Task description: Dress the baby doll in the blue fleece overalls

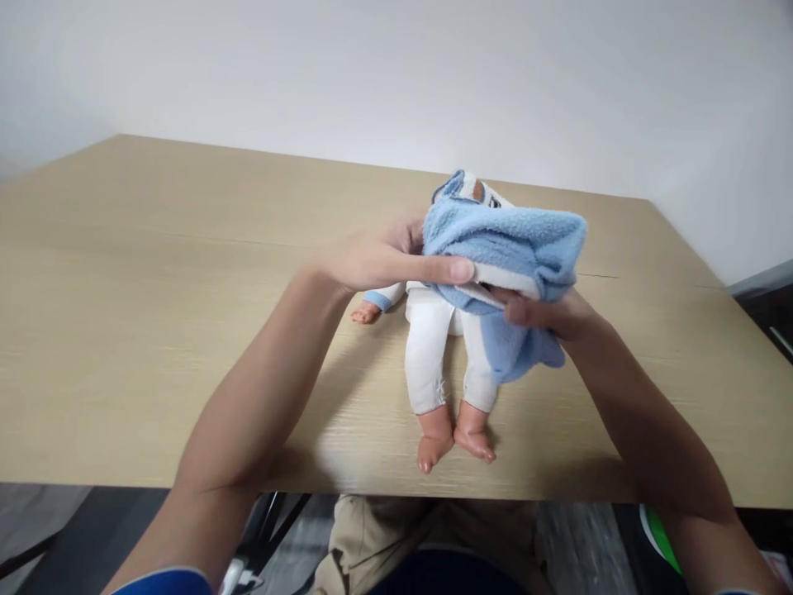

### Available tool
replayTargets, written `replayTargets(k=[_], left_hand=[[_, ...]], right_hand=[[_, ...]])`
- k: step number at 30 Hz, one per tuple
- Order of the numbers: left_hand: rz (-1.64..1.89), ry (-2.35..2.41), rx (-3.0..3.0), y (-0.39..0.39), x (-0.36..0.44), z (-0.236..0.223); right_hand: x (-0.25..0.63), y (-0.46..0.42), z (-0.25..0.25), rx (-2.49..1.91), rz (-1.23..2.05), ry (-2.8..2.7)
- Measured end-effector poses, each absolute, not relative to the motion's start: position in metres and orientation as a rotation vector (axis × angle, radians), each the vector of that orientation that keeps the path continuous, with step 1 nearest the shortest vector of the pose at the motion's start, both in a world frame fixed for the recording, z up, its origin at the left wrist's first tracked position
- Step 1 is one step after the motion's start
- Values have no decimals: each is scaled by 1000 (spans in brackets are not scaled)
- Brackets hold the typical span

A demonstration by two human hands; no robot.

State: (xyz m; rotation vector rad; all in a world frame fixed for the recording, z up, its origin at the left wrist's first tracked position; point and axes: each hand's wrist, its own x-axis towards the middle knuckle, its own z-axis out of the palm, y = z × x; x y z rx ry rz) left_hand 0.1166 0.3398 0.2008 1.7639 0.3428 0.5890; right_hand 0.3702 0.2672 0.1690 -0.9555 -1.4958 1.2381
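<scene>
A baby doll [434,364] in white trousers lies on the wooden table [154,330] with its bare feet toward me. A light blue fleece garment [505,248] is bunched over its upper body and hides its head and chest. My left hand [390,260] grips the garment's left edge, thumb stretched along the white hem. My right hand [545,314] pinches the garment's lower right part. One doll hand [365,312] with a blue cuff pokes out on the left.
The table's front edge [372,487] runs just below the doll's feet. A white wall stands behind the table. Below the edge I see my lap in beige fabric [384,537] and a green object [660,537] at the lower right.
</scene>
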Motion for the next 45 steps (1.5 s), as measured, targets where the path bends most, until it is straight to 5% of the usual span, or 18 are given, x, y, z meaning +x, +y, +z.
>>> replayTargets(k=[7, 19, 45], left_hand=[[847, 683, 1677, 295, 125, 193], [1187, 1091, 1429, 180, 139, 119], [794, 1409, 1617, 179, 115, 76]], right_hand=[[349, 234, 176, -1126, 1113, -1263], [351, 168, 156, -1349, 1098, -1682], [340, 180, 97, -1648, 782, -1771]])
